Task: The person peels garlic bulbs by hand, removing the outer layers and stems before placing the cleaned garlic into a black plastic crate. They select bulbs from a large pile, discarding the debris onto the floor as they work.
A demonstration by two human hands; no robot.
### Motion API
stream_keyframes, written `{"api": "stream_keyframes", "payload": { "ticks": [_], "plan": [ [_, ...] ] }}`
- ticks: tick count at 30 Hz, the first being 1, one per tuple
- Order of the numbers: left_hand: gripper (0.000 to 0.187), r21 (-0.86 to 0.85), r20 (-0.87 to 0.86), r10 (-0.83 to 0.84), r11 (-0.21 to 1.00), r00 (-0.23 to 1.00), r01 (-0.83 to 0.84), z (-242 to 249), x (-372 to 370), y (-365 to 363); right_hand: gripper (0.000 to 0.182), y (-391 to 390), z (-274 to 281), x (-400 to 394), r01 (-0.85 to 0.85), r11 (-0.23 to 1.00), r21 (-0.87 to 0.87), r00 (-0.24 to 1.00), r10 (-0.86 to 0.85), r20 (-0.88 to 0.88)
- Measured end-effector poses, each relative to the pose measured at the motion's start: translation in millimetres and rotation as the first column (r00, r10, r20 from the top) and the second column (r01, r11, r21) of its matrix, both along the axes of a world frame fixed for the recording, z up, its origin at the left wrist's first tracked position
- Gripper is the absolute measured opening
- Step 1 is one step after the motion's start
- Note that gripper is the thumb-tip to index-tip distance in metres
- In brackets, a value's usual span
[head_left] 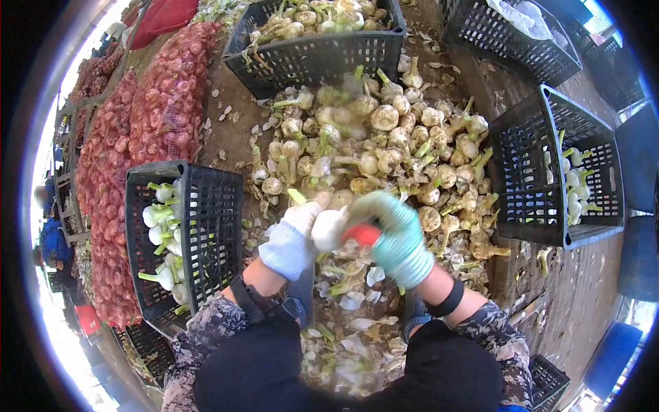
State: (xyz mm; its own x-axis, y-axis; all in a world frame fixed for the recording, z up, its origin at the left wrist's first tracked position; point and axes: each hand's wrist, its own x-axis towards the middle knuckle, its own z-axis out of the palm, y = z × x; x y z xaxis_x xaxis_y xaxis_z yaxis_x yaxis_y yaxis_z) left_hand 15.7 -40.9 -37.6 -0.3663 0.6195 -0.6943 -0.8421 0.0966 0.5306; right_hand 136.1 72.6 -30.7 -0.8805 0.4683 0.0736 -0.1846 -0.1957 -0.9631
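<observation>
My left hand (295, 237), in a pale glove, is closed around a white garlic bulb (328, 230) with its green stem pointing up and away. Close against the bulb is my right hand (395, 237), in a green and white glove, its fingers wrapped on a red-handled tool (362, 235). Motion blur hides the tool's working end, so its kind cannot be made out. Beyond both hands lies a heap of uncleaned garlic (412, 151) with brownish skins and cut stems. Loose peels (353, 299) cover the ground between my feet.
A black crate (216, 226) with cleaned garlic stands at left, another crate (522, 178) at right. A crate of untrimmed garlic (316, 62) sits behind the heap. Red mesh sacks (171, 96) line the left side. At upper right, a crate (508, 44) holds white cloth.
</observation>
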Motion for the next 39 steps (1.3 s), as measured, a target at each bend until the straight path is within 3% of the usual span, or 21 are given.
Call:
{"api": "stream_keyframes", "payload": {
  "ticks": [2,4,6,9,11,13,14,15,18,19,20,21,22,24,25,28,30,32,34,37,39],
  "plan": [
    [0.015,0.391,0.137,0.073,0.912,0.988,-0.121,-19,-10,-11,0.017,28,-29,2,0.242,0.968,-0.064,0.904,-0.201,0.378],
    [0.010,0.334,-0.067,0.212,0.925,0.975,-0.178,-11,-20,-12,0.020,31,-47,21,-0.186,0.934,0.306,0.811,-0.030,0.584],
    [0.009,0.296,-0.056,0.176,0.943,0.983,-0.152,-15,-25,-13,0.038,22,-50,30,-0.450,0.818,0.357,0.652,0.028,0.758],
    [0.015,0.432,-0.010,0.064,0.900,0.998,-0.053,-16,-11,-3,0.065,23,-27,20,-0.091,0.961,0.260,0.976,0.035,0.214],
    [0.015,0.223,-0.129,-0.044,0.972,0.991,0.073,-19,-11,0,0.054,20,10,3,-0.076,0.854,0.514,0.997,0.056,0.055],
    [0.027,0.183,-0.189,-0.078,0.976,0.979,0.113,8,-2,0,0.034,21,10,5,-0.246,0.849,0.467,0.969,0.224,0.103],
    [0.026,0.193,-0.416,-0.025,0.974,0.909,0.116,-1,-9,-13,0.021,29,-7,8,-0.100,0.882,0.461,0.994,0.065,0.092],
    [0.027,0.342,-0.282,0.127,0.939,0.951,-0.023,5,-21,-26,0.022,46,-17,19,-0.101,0.895,0.434,0.956,-0.034,0.292],
    [0.023,0.170,-0.730,0.253,0.967,0.635,-0.190,69,-70,-97,0.033,69,-56,72,-0.352,0.770,0.533,0.780,-0.074,0.622],
    [0.020,-0.102,-0.916,0.061,0.920,0.397,-0.377,104,-69,-100,0.048,61,-53,84,-0.528,0.788,0.317,0.551,0.034,0.834],
    [0.020,-0.043,-0.973,0.115,0.767,0.202,-0.640,103,-106,-140,0.069,52,-55,90,-0.630,0.731,0.262,0.406,0.023,0.913],
    [0.028,-0.203,-0.971,-0.229,0.662,0.063,-0.722,107,-136,-184,0.077,41,-59,93,-0.668,0.708,0.229,0.304,-0.021,0.952],
    [0.038,-0.089,-0.472,-0.838,0.353,-0.272,-0.932,130,-98,-151,0.086,28,-64,93,-0.700,0.687,0.194,0.201,-0.070,0.977],
    [0.040,-0.082,-0.534,-0.607,0.730,-0.588,-0.679,131,-77,-128,0.092,3,-87,96,-0.766,0.590,0.255,0.173,-0.193,0.966],
    [0.040,-0.159,-0.663,-0.513,0.808,-0.545,-0.567,124,-51,-100,0.089,-3,-118,100,-0.817,0.493,0.298,0.193,-0.253,0.948],
    [0.040,-0.514,-0.745,-0.509,0.850,-0.431,-0.115,82,-25,-43,0.084,15,-116,99,-0.609,0.717,0.340,0.279,-0.209,0.937],
    [0.034,-0.366,-0.642,-0.538,0.841,0.545,0.399,31,-23,-23,0.068,40,-114,98,-0.364,0.886,0.288,0.374,-0.144,0.916],
    [0.047,-0.415,-0.328,-0.703,0.707,0.631,0.573,16,-9,7,0.063,49,-105,99,-0.252,0.896,0.366,0.600,-0.152,0.786],
    [0.063,-0.229,-0.105,-0.688,0.720,0.718,0.656,-6,1,18,0.059,52,-65,91,-0.301,0.867,0.396,0.716,-0.069,0.695],
    [0.060,-0.103,-0.086,-0.808,0.589,0.583,0.802,4,21,34,0.057,48,-14,68,-0.430,0.649,0.627,0.839,0.031,0.544],
    [0.054,-0.015,-0.152,-0.677,0.730,0.720,0.683,-6,22,34,0.059,44,-10,60,-0.363,0.463,0.809,0.916,0.018,0.401]
  ]
}}
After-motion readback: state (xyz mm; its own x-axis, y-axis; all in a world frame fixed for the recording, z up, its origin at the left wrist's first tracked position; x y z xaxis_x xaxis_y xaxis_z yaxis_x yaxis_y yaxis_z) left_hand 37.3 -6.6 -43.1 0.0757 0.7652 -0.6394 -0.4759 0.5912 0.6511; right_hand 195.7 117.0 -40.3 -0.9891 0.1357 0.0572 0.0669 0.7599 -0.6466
